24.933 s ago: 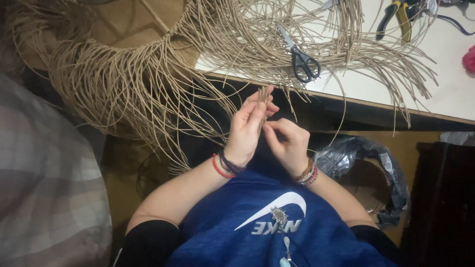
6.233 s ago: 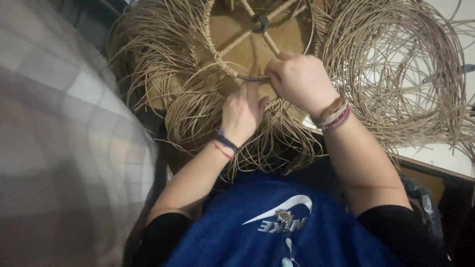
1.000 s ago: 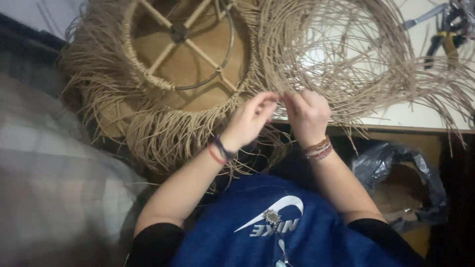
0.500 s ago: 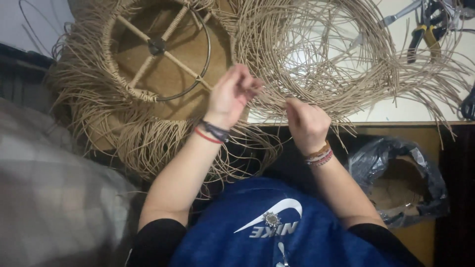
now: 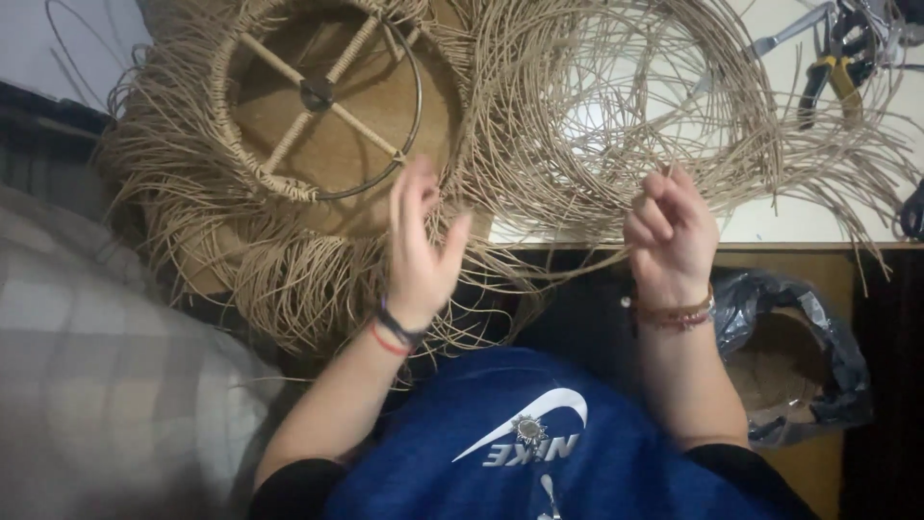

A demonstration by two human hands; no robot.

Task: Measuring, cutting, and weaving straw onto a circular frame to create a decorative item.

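Cord strands [image 5: 616, 135] sprawl across white table [image 5: 770, 226]; right hand [image 5: 672, 236] pinches one, left hand [image 5: 421, 246] seemingly open.

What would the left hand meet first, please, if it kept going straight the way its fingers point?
Probably the woven shade: the left hand points up at its metal ring, though depth is unclear.

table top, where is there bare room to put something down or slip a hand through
A bare white patch of table lies along the front edge, right of the right hand. Another shows inside the loose cord coil. The left is crowded by the woven lampshade; the far right corner holds pliers.
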